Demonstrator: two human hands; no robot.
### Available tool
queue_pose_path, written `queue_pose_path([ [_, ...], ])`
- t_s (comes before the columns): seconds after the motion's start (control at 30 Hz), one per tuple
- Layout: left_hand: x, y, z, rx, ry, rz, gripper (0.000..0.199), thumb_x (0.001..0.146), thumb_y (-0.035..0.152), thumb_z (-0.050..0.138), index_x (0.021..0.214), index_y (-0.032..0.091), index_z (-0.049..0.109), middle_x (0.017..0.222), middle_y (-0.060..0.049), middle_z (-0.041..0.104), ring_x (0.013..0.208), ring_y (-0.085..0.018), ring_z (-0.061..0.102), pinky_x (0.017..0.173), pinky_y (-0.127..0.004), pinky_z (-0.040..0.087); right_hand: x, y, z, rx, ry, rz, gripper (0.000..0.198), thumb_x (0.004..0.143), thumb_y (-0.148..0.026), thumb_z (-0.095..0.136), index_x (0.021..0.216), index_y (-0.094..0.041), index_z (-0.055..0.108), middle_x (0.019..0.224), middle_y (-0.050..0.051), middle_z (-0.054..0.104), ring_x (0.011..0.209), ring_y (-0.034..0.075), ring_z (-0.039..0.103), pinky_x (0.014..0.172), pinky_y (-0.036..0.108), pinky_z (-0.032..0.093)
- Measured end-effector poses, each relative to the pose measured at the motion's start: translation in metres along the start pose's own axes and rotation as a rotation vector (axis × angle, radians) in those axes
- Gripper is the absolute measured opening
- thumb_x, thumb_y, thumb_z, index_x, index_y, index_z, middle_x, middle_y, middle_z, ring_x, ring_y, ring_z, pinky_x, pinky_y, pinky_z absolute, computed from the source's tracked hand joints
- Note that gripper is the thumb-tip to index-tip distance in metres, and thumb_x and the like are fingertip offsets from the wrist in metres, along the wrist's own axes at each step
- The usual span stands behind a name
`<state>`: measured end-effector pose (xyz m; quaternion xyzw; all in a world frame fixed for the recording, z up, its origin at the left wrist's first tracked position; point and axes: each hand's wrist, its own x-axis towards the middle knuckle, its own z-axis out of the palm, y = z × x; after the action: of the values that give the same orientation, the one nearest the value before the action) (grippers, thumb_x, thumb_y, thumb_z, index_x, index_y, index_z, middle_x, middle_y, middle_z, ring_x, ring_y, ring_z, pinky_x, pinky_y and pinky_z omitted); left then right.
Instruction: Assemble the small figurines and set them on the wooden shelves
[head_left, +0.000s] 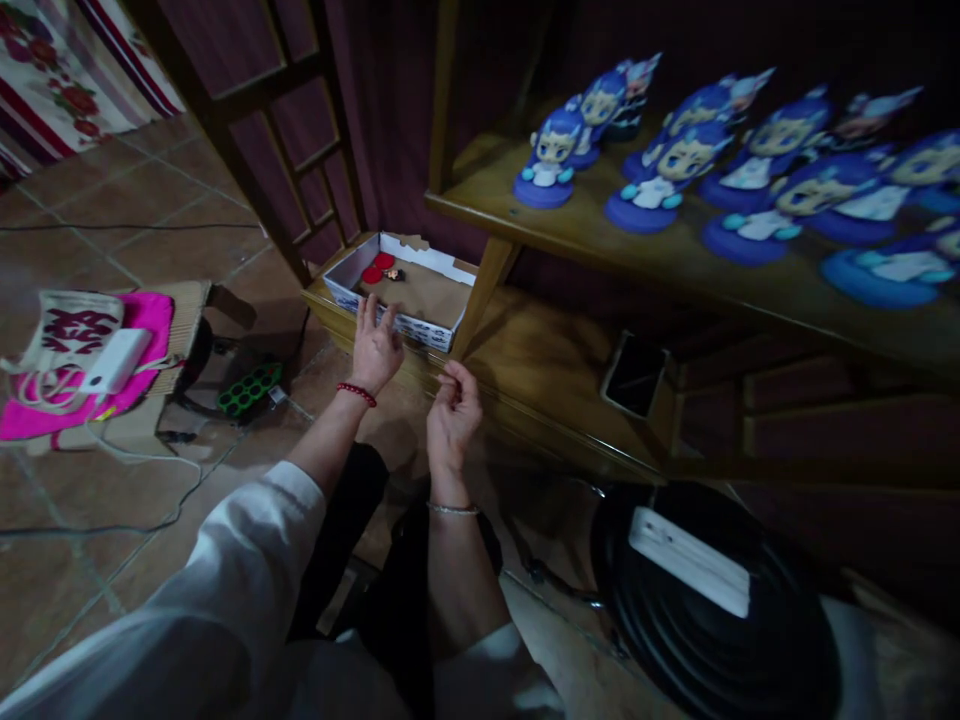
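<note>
My left hand (pixel 377 350), with a red bead bracelet at the wrist, is held in front of a shallow white cardboard box (pixel 459 325). Its fingers are apart, some stretched toward the box's near wall, and I see nothing in them. To its right, my right hand (pixel 454 412) has curled fingers with the thumb brought against them. Anything pinched there is too small to make out. Inside the box lie two red round pieces (pixel 372 274) and a small dark and skin-toned figure part (pixel 395 275).
Several blue-haired figurines (pixel 553 160) on round bases stand on the wooden shelf (pixel 480 205). Below is a dark-screened phone (pixel 636 375). A black round stool (pixel 720 660) bears a white oblong object (pixel 690 560). At left, a low stool holds a pink bag (pixel 154 330) and a white power bank (pixel 115 360); cables cross the floor.
</note>
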<state>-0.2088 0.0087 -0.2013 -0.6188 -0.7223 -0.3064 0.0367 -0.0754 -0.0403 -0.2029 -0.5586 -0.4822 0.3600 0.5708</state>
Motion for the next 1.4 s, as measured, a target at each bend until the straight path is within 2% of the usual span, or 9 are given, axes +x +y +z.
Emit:
queue_pose_path([
  [0.17,0.005,-0.002,-0.006,-0.003,-0.034,0.033,0.050,0.072,0.012,0.046,0.122,0.012,0.046,0.140,-0.014,0.027,0.133,-0.029,0.012,0.106,-0.049,0.021,0.000,0.001,-0.005,-0.053,0.041,-0.014,0.031,0.076,-0.014,0.038,0.100,-0.017,0.056,0.098,0.004,0.063,0.078,0.010,0.060,0.076,0.025,0.049],
  [0.33,0.014,-0.007,-0.017,0.032,-0.110,0.073,0.037,0.074,0.014,0.045,0.109,0.011,0.057,0.117,-0.015,0.048,0.122,-0.028,0.033,0.104,-0.043,0.027,-0.002,0.003,-0.012,-0.095,0.080,-0.027,0.030,0.076,-0.016,0.038,0.100,-0.016,0.056,0.098,0.005,0.063,0.078,0.011,0.061,0.076,0.026,0.049],
  [0.43,0.018,-0.011,-0.025,0.034,-0.132,0.106,0.030,0.075,0.016,0.046,0.101,0.013,0.061,0.105,-0.013,0.053,0.108,-0.025,0.043,0.098,-0.039,0.035,-0.003,0.002,-0.012,-0.116,0.086,-0.039,0.029,0.076,-0.017,0.039,0.100,-0.017,0.056,0.098,0.004,0.063,0.077,0.011,0.061,0.076,0.027,0.049],
  [0.53,0.021,-0.014,-0.032,0.022,-0.153,0.125,0.025,0.076,0.016,0.047,0.096,0.013,0.062,0.104,-0.012,0.053,0.101,-0.023,0.045,0.093,-0.036,0.038,-0.004,-0.001,-0.009,-0.146,0.088,-0.055,0.030,0.075,-0.017,0.040,0.100,-0.017,0.056,0.097,0.004,0.064,0.076,0.012,0.061,0.076,0.027,0.049],
  [0.73,0.025,-0.016,-0.041,0.077,-0.252,0.160,0.020,0.079,0.022,0.046,0.088,0.017,0.063,0.097,-0.011,0.055,0.100,-0.024,0.043,0.087,-0.036,0.039,-0.005,-0.005,0.005,-0.192,0.084,-0.070,0.030,0.074,-0.018,0.039,0.099,-0.017,0.058,0.095,0.006,0.065,0.076,0.014,0.062,0.075,0.028,0.049],
  [0.93,0.027,-0.018,-0.046,0.099,-0.271,0.198,0.020,0.080,0.029,0.048,0.088,0.018,0.063,0.097,-0.011,0.054,0.100,-0.025,0.042,0.082,-0.034,0.040,-0.004,0.006,0.020,-0.223,0.074,-0.062,0.029,0.074,-0.020,0.041,0.096,-0.018,0.059,0.093,0.005,0.066,0.084,0.016,0.061,0.080,0.030,0.047],
  [1.13,0.027,-0.022,-0.048,0.066,-0.263,0.206,0.022,0.081,0.024,0.045,0.094,0.018,0.062,0.097,-0.011,0.054,0.100,-0.024,0.043,0.082,-0.034,0.042,-0.005,0.011,0.023,-0.208,0.106,-0.081,0.028,0.075,-0.023,0.042,0.095,-0.017,0.059,0.092,0.006,0.066,0.083,0.016,0.061,0.081,0.031,0.047],
  [1.4,0.016,-0.029,-0.049,-0.038,-0.148,0.222,0.034,0.078,0.016,0.043,0.109,0.014,0.057,0.120,-0.014,0.048,0.119,-0.025,0.034,0.099,-0.039,0.034,-0.005,0.013,0.016,-0.258,0.125,-0.089,0.028,0.075,-0.024,0.041,0.094,-0.017,0.060,0.090,0.006,0.066,0.080,0.016,0.061,0.081,0.032,0.047],
])
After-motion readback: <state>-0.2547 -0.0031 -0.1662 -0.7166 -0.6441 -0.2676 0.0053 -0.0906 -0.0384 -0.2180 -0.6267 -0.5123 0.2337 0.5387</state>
